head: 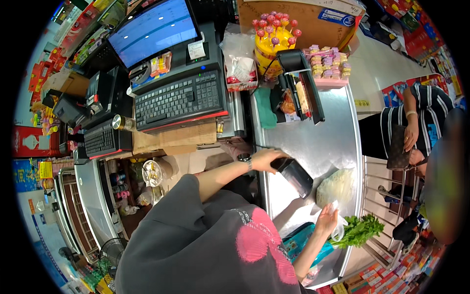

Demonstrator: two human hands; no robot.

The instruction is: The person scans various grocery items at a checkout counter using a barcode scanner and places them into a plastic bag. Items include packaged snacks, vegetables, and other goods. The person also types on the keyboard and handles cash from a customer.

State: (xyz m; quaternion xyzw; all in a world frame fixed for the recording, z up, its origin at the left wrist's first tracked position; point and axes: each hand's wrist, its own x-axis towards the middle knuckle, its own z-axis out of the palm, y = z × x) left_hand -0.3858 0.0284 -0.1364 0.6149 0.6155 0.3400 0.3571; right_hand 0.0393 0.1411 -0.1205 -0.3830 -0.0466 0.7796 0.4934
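My left hand (267, 160), wearing a dark wristwatch, grips one end of a black box-shaped device (293, 177), probably a barcode scanner, tilted above the metal counter (312, 141). My right hand (326, 220) pinches the gathered top of a clear plastic bag (334, 206). Inside that bag is a pale round vegetable (337, 186), which looks like a cabbage, lying near the counter's far edge. Just beyond my right wrist, leafy green celery (361, 230) in a white bag sticks out over the edge. A teal package (321, 253) lies partly under my right forearm.
A keyboard (180, 99) and a lit monitor (156, 31) stand to the left. At the counter's head are a black tray (312, 92), a yellow lollipop tub (266, 51) and packaged sweets (328, 64). Across the counter, a person (427, 110) stands by a metal shopping cart (385, 180).
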